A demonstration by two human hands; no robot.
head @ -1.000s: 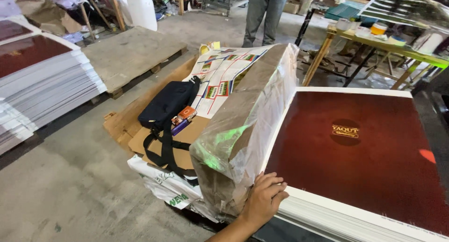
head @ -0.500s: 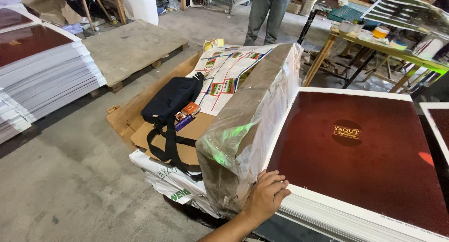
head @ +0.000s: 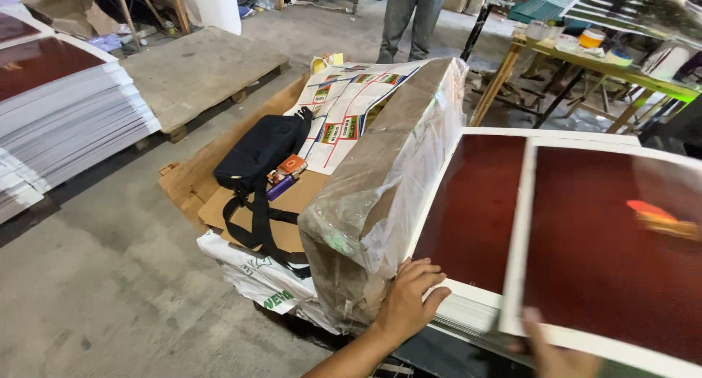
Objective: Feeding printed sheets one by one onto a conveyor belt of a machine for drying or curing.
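The top sheet (head: 614, 254), a large dark red printed sheet with a white border, is held raised and tilted over the stack of like sheets (head: 472, 213) at the right. It is judged thin, light and floppy for its breadth, smooth and easily creased, so a hold at the white margin suits it best. The right hand (head: 552, 352) is seen only in part at the sheet's near edge, fingers closed on the margin. The left hand (head: 409, 301) lies open and flat, fingers spread, on the near corner of the stack, beside a cardboard bundle (head: 384, 195) wrapped in clear film. A black bag (head: 259, 155) rests on flattened cardboard further left. The floor (head: 102, 276) is bare grey concrete; a wooden pallet (head: 194, 74), another sheet stack (head: 66, 118) and a green-edged workbench (head: 614, 60) stand around, with a person's legs (head: 413, 16) beyond
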